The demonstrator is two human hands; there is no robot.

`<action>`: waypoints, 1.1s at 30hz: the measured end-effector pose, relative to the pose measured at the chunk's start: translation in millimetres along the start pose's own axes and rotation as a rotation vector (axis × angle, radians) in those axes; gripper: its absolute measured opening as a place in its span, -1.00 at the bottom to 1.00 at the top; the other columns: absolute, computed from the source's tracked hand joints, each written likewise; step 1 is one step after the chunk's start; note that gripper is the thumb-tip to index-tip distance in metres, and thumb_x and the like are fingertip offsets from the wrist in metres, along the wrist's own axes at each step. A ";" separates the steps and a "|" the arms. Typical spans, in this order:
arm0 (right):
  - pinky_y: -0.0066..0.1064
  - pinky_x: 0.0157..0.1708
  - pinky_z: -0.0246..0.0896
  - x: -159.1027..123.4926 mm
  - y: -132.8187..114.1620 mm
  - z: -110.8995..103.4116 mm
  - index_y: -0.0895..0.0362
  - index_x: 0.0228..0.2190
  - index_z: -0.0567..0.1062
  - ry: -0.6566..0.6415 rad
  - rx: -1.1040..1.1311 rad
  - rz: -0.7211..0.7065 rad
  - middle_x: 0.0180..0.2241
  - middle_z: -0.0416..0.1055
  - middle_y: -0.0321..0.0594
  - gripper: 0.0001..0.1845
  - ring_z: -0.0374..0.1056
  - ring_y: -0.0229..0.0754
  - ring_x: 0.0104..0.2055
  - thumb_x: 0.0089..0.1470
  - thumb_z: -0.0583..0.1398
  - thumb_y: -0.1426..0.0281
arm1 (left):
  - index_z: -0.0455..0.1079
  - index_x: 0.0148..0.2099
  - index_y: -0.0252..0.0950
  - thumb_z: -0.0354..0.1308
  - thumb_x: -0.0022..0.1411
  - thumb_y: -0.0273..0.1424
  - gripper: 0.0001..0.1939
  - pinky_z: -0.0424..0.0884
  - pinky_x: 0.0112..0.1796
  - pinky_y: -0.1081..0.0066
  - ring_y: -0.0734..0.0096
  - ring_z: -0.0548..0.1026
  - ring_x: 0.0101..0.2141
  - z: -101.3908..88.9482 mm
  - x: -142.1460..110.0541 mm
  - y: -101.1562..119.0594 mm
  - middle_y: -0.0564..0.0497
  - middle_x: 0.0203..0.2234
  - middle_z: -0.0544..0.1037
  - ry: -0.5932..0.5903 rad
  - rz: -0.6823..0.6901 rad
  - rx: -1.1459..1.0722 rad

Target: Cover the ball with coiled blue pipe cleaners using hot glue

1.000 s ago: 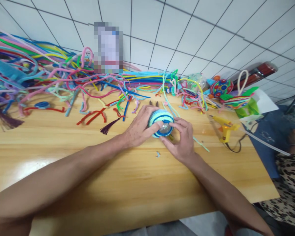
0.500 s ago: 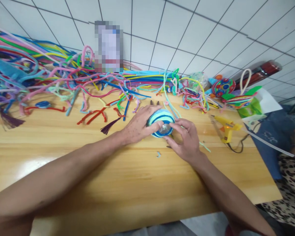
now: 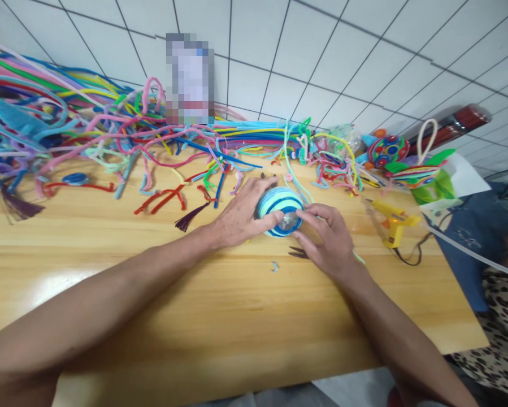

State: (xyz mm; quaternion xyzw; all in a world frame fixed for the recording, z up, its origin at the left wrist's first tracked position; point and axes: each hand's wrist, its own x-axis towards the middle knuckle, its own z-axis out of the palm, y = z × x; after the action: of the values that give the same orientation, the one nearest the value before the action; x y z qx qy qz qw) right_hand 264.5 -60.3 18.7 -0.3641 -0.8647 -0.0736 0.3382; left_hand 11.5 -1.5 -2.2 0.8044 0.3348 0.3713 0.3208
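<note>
Near edge of the bench (image 3: 245, 322): bare wood, a patch of glare toward the left. Both forearms reach in over it. At the right, a neighbour's leopard-print garment (image 3: 502, 333) just beyond the bench corner.

A few tiny pale-blue scraps (image 3: 274, 266) lie on the wood, nearer than the hands. Two dark pointed tips (image 3: 298, 252) poke out at the right hand's thumb; the rest of that tool is hidden.

Mid-bench, between the hands: the striped ball (image 3: 281, 198), wound in bands of blue and pale green, its clear round centre tilted up toward the viewer. Cannot tell whether it touches the wood. Left hand (image 3: 239, 217): fingers wrapped over the far left side, thumb pressed across the front by the clear centre. Right hand (image 3: 334, 240): fingers curled, tips and thumb grasping the right edge of the ball.

Right of the hands, a yellow glue gun (image 3: 393, 220), a long whitish stick running out behind it. Left, a dark purple tassel (image 3: 192, 216) and bent red stems (image 3: 163, 200).

Farther back, a heap of fuzzy coloured stems (image 3: 88, 121) along the wall; at right, a patterned ball (image 3: 388, 151) near a dark red cylinder (image 3: 457, 127). Behind all, white tiled wall (image 3: 313, 51).
</note>
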 end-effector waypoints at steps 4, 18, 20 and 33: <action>-0.07 -0.01 0.58 -0.1 -2.5 -0.7 -0.04 0.35 0.36 -0.014 -0.014 0.006 -0.01 0.51 -0.06 -0.29 0.53 0.03 0.04 0.24 0.37 0.49 | 0.31 0.37 -0.31 0.10 0.46 -0.06 -0.39 0.26 0.36 -0.07 0.04 0.35 0.22 0.2 -0.1 -1.3 -0.24 0.17 0.43 -0.026 0.003 0.043; -0.07 -0.03 0.51 1.9 -12.5 -2.6 -0.04 0.31 0.39 -0.019 -0.019 0.034 -0.06 0.53 -0.08 -0.36 0.51 0.04 0.01 0.27 0.31 0.52 | 0.29 0.37 -0.27 0.11 0.48 -0.14 -0.46 0.32 0.32 -0.10 0.00 0.36 0.22 5.7 -3.7 -0.9 -0.25 0.17 0.42 0.035 0.059 0.059; -0.06 -0.04 0.51 1.9 -14.3 -2.3 -0.03 0.30 0.40 -0.023 -0.029 0.041 -0.06 0.53 -0.08 -0.37 0.51 0.04 0.01 0.27 0.30 0.52 | 0.29 0.37 -0.27 0.12 0.48 -0.14 -0.47 0.33 0.31 -0.11 0.00 0.37 0.21 5.9 -3.9 -0.3 -0.25 0.15 0.43 0.040 0.056 0.064; -0.04 -0.03 0.53 0.9 -18.9 2.4 -0.03 0.30 0.39 0.028 -0.058 0.047 -0.10 0.57 -0.10 -0.40 0.54 0.04 -0.03 0.29 0.28 0.51 | 0.28 0.38 -0.25 0.02 0.54 -0.10 -0.48 0.24 0.37 -0.12 0.03 0.35 0.22 -1.3 -3.9 5.5 -0.23 0.18 0.42 -0.023 0.017 0.003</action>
State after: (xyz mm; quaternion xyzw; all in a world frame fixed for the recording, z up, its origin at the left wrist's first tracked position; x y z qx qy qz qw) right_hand 249.9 -72.6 19.7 -0.3928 -0.8485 -0.0957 0.3414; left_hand 10.2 -7.3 1.2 0.8120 0.3249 0.3641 0.3202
